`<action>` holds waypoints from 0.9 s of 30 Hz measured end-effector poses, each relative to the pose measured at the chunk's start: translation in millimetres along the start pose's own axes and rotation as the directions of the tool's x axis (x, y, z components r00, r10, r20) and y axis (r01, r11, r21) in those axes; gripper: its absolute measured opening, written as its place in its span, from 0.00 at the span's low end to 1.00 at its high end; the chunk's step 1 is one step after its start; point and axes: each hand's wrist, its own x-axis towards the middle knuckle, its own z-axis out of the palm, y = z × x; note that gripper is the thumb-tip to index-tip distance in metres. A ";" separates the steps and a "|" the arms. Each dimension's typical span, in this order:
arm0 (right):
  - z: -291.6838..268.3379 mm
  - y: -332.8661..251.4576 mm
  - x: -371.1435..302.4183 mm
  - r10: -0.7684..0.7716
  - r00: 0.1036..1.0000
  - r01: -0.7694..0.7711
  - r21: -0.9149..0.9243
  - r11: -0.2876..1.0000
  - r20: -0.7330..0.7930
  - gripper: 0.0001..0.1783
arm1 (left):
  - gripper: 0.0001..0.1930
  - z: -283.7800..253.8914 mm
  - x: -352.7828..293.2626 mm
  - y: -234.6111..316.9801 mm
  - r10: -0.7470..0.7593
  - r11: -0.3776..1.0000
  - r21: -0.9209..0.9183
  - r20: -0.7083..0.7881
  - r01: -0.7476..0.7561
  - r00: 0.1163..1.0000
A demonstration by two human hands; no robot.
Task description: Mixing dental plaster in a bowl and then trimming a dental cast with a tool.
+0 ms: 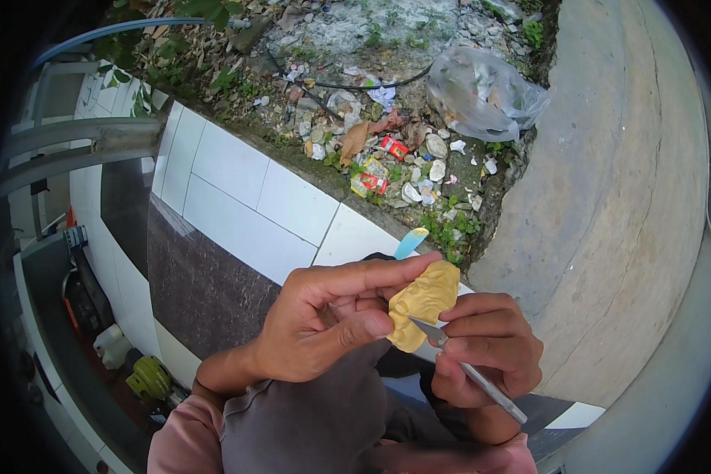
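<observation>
My left hand pinches a yellow, lumpy, carved-looking piece between thumb and fingers; its material I cannot tell. In my right hand is a silver craft knife, gripped like a pen. The pointed blade touches or nearly touches the lower middle of the yellow piece. Some right fingertips lie close to the piece's right edge. Just beyond my left fingertips shows a light blue, flat, rounded strip with a yellowish tip. Both hands are above my lap, over the dark grey cloth on my legs.
Ahead lies a dirt patch with stones, leaves and red wrappers. A clear plastic bag rests at its far right. White tiles border it, and a concrete path runs along the right. On the left, a green power tool sits among other tools.
</observation>
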 end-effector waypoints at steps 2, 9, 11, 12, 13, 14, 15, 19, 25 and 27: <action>0.3 -0.6 1.2 -0.013 1.000 0.013 -0.012 1.000 0.002 0.14 | 0.26 -0.7 -0.6 0.3 -0.003 1.000 0.007 0.006 0.003 1.000; -2.7 -0.4 -2.2 0.002 1.000 -0.001 0.091 0.996 -0.020 0.12 | 0.25 -2.0 -1.5 0.3 -0.010 0.995 0.095 0.034 0.006 0.999; -3.7 -0.4 -0.8 0.005 1.000 -0.004 0.092 0.996 -0.015 0.12 | 0.25 -1.2 -1.2 -0.9 0.014 0.994 0.106 0.027 -0.017 1.000; -4.8 -0.1 -0.3 -0.004 1.000 0.004 0.084 0.996 0.004 0.12 | 0.25 -1.0 -1.1 -1.3 0.036 0.993 0.116 0.020 -0.038 0.999; -5.8 -0.3 0.1 -0.013 1.000 0.011 0.075 0.997 0.023 0.11 | 0.25 -0.8 -1.0 -1.2 0.037 0.993 0.116 0.021 -0.039 0.999; -6.3 -0.7 0.2 -0.013 1.000 0.012 0.074 0.997 0.023 0.11 | 0.25 -0.6 -1.0 -1.1 0.037 0.993 0.115 0.026 -0.040 0.999; -6.8 -1.1 0.1 -0.014 0.999 0.012 0.063 0.998 0.029 0.11 | 0.25 -0.5 -1.0 -1.1 0.037 0.993 0.115 0.030 -0.040 0.999; -7.5 -2.7 1.8 -0.012 0.999 0.010 0.044 0.999 0.051 0.12 | 0.25 -1.6 -2.3 -0.5 0.006 0.995 0.104 0.030 -0.009 1.000; -6.9 -2.9 1.2 -0.011 0.999 0.010 0.019 1.000 0.044 0.12 | 0.25 -2.7 -1.7 -1.7 0.031 0.989 0.144 0.052 -0.038 0.998; -6.2 0.9 -2.0 -0.012 1.000 0.010 0.041 0.999 0.029 0.12 | 0.25 -1.5 -1.7 -2.9 0.020 0.995 0.097 0.033 -0.023 0.999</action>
